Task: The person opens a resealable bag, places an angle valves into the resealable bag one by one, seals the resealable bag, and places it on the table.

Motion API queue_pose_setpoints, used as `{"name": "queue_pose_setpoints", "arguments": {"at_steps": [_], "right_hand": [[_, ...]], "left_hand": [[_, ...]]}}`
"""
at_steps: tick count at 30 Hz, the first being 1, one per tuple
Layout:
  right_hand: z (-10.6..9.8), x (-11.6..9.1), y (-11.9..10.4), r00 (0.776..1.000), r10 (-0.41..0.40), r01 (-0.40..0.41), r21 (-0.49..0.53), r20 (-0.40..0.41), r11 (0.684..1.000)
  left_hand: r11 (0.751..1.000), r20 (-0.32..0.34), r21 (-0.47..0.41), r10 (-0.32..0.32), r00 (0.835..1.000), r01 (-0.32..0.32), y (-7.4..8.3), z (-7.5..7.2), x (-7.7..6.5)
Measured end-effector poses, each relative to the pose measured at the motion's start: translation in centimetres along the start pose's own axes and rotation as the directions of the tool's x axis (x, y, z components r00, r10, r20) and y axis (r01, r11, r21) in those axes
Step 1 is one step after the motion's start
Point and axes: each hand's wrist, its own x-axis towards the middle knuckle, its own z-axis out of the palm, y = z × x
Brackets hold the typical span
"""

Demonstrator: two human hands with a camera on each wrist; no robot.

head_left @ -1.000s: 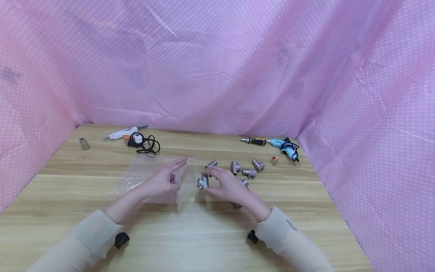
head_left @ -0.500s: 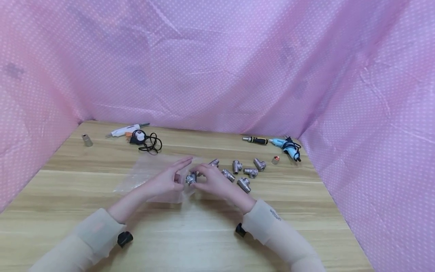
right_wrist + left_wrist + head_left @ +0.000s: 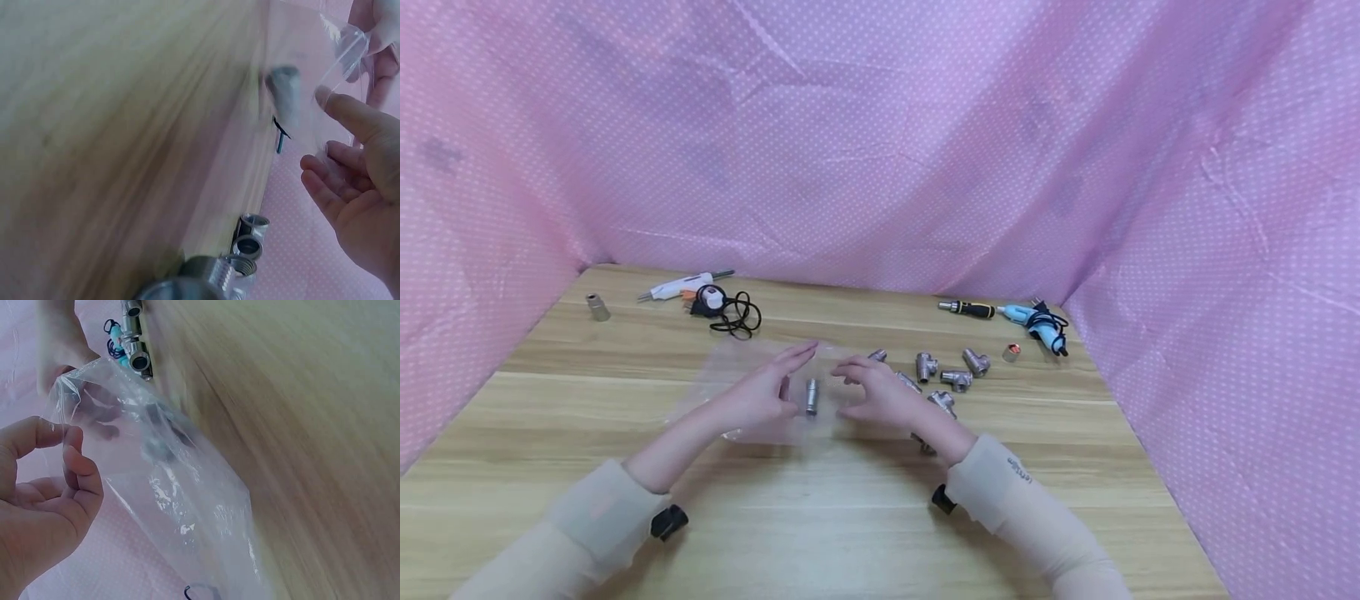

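My left hand (image 3: 752, 404) pinches the mouth edge of a clear plastic bag (image 3: 206, 506) between thumb and fingers. Seen through the film in the head view, a silver metal tee fitting (image 3: 812, 397) is inside the bag, between my two hands. In the right wrist view this fitting (image 3: 285, 90) looks blurred behind the plastic. My right hand (image 3: 883, 398) is at the bag's mouth, thumb and fingers spread apart, with no fitting between them. Several more threaded tee fittings (image 3: 957, 381) lie on the table beside and beyond my right hand.
Along the back left are a white soldering iron (image 3: 681, 286) with a black cord (image 3: 741, 315) and a metal cylinder (image 3: 598, 307). A screwdriver (image 3: 973, 310), a light blue glue gun (image 3: 1033, 325) and a small metal piece with red inside (image 3: 1011, 353) lie at the back right. Pink cloth surrounds the table.
My right hand has carried a tee fitting leftward to the bag's mouth, let go of it and drawn back slightly right. The left hand stays at the bag.
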Motion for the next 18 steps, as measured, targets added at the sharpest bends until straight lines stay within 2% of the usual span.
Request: {"name": "queue_pose_setpoints", "arguments": {"at_steps": [6,10,14,18], "right_hand": [[-0.9,-0.2,0.4,1.0,-0.008,0.008,0.031,-0.016,1.0],[-1.9,-0.8,0.6,0.997,-0.052,0.055,0.066,-0.05,0.996],[-2.9,-2.1,1.2,0.989,-0.108,0.112,0.037,-0.098,0.993],[-3.5,-3.9,2.1,0.992,-0.089,0.09,0.008,-0.09,0.996]], "left_hand": [[0.999,-0.011,-0.009,0.045,0.999,-0.045,-0.3,-0.3,0.5],[0.999,-0.005,-0.028,0.045,0.999,-0.045,-0.3,-0.3,0.7],[0.999,-0.004,-0.028,0.043,0.999,-0.043,-0.4,-0.2,0.8],[0.999,-0.011,-0.027,0.044,0.999,-0.044,-0.6,-0.2,0.8]]}}
